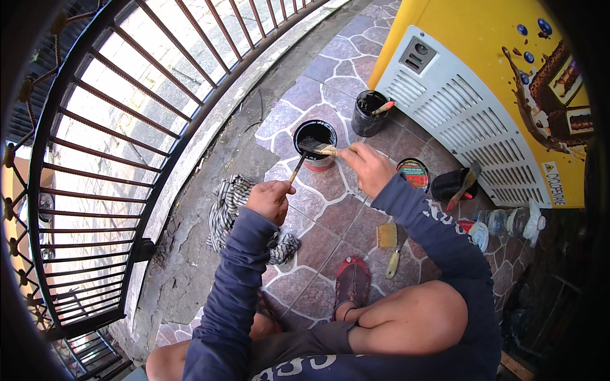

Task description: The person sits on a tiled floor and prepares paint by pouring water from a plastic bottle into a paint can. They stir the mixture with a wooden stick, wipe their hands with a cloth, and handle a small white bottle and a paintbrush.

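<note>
My left hand (270, 200) is closed around a thin stick (295, 170) with a pale lower part and a dark far end, possibly a slim brush. Its dark end reaches the near rim of an open paint can (315, 130) that holds black paint. My right hand (370, 166) grips what looks like a paintbrush (327, 150), pale near the fingers and dark toward its tip. The brush lies over the near side of the can, close to or touching the stick; its tip blends into the black paint.
Right of the can stands a black container (367, 124) with a red-tipped handle. A round lid (413, 173), another black container (450, 184), a wide brush (389, 244) and plastic bottles (502, 222) lie rightward. A striped cloth (230, 203) is at left, before a metal railing (149, 159). A yellow cabinet (470, 38) stands right.
</note>
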A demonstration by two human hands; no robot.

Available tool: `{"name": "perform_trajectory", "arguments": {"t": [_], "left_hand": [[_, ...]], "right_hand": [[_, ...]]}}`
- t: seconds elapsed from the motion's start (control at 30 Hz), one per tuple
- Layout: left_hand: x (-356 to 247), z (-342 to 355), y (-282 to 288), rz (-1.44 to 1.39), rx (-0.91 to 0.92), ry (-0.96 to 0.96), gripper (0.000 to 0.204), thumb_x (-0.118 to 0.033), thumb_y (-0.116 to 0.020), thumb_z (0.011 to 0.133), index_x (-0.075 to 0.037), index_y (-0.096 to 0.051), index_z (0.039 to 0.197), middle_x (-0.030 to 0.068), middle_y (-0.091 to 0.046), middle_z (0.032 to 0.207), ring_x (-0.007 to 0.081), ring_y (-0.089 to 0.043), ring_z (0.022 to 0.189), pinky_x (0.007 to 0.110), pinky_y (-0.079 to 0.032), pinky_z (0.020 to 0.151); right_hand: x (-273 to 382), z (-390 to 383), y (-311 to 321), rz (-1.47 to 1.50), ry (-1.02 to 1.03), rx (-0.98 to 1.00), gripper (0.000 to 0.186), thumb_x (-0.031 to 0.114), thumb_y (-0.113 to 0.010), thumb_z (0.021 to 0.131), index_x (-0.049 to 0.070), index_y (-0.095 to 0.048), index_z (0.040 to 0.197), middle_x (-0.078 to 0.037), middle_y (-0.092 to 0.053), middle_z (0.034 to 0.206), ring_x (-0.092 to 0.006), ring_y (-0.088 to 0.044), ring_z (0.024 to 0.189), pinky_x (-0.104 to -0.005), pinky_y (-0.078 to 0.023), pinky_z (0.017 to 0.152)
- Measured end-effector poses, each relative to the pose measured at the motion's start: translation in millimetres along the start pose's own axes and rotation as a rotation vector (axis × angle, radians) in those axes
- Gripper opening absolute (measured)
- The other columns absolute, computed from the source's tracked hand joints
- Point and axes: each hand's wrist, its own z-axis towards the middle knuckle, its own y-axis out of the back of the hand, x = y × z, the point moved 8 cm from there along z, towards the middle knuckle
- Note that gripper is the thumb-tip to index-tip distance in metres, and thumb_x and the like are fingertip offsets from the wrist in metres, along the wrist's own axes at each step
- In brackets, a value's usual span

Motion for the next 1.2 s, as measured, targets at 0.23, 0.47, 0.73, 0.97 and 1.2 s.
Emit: {"name": "perform_trajectory", "arguments": {"t": [0.23, 0.47, 0.73, 0.97, 1.2], "left_hand": [[-0.9, -7.5, 2.8, -0.016, 0.031, 0.006, 0.020, -0.014, -0.052, 0.094, 0.003, -0.061, 0.087, 0.0010, -0.043, 0.045, 0.0106, -0.032, 0.031, 0.027, -0.024, 0.031], [-0.6, -17.7, 5.9, -0.014, 0.013, 0.050, 0.019, -0.014, -0.054, 0.093, 0.002, -0.061, 0.087, 0.0002, -0.041, 0.045, 0.0102, -0.031, 0.031, 0.027, -0.022, 0.031], [14.6, -5.3, 11.3, 0.137, -0.105, -0.054, 0.020, -0.016, -0.065, 0.089, 0.002, -0.064, 0.080, -0.0011, -0.046, 0.049, 0.0083, -0.038, 0.038, 0.027, -0.028, 0.037], [15.0, 0.8, 13.9, 0.267, -0.169, -0.118, 0.024, -0.019, -0.068, 0.088, 0.002, -0.064, 0.079, -0.0005, -0.050, 0.053, 0.0079, -0.043, 0.042, 0.027, -0.032, 0.041], [4.6, 6.1, 6.6, 0.146, -0.148, -0.109, 0.023, -0.017, -0.067, 0.088, 0.004, -0.063, 0.079, 0.0002, -0.050, 0.054, 0.0084, -0.042, 0.042, 0.026, -0.031, 0.041]], "right_hand": [[-12.4, 5.7, -8.5, 0.023, -0.039, 0.025, 0.043, -0.011, -0.057, 0.071, 0.002, -0.058, 0.112, -0.014, -0.055, 0.099, -0.0340, -0.060, 0.091, -0.0406, -0.051, 0.077], [-22.1, 12.8, -16.2, -0.028, -0.098, 0.028, 0.036, -0.008, -0.058, 0.075, 0.002, -0.060, 0.109, -0.012, -0.055, 0.098, -0.0329, -0.060, 0.088, -0.0411, -0.051, 0.075], [-30.5, 15.1, 8.9, 0.140, -0.294, -0.027, 0.027, -0.004, -0.059, 0.084, 0.003, -0.061, 0.111, -0.014, -0.058, 0.091, -0.0341, -0.063, 0.081, -0.0412, -0.050, 0.071], [-0.4, 9.8, 12.0, 0.122, -0.213, 0.025, 0.025, 0.001, -0.059, 0.084, 0.005, -0.062, 0.109, -0.012, -0.057, 0.095, -0.0340, -0.062, 0.083, -0.0431, -0.051, 0.070], [31.4, -1.9, -1.0, -0.070, -0.021, 0.001, 0.031, 0.004, -0.057, 0.084, -0.002, -0.058, 0.115, -0.014, -0.052, 0.096, -0.0311, -0.060, 0.085, -0.0399, -0.052, 0.065]]}}
